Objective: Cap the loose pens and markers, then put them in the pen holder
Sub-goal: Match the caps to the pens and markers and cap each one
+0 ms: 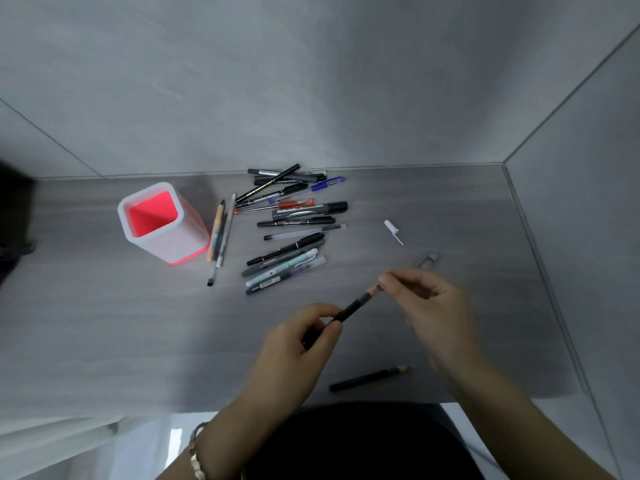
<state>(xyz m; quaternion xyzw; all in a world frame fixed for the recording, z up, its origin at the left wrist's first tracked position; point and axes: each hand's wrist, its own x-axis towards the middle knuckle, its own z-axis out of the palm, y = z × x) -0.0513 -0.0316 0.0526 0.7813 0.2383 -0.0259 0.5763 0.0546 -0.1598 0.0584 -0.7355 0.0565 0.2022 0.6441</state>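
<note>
A dark pen (353, 308) is held in the air above the desk (104, 323), nearer the person than the holder (180, 244) and well to its right. The left hand (298, 341) grips its lower end, fingers curled round the barrel. The right hand (429, 306), blurred, pinches the pen's pale tip between thumb and forefinger; whether a cap sits there cannot be told.

The holder, white outside and red inside, stands upright. Just right of it three pens lie side by side, and further right lies a loose pile (291, 220) of pens and markers. A white cap (393, 230) lies well right of the holder, beyond the pile, with a clear cap (427, 260) near it. A second pen (369, 378) lies by the desk's near edge, far from the holder. A bracelet (195, 455) circles the left wrist.
</note>
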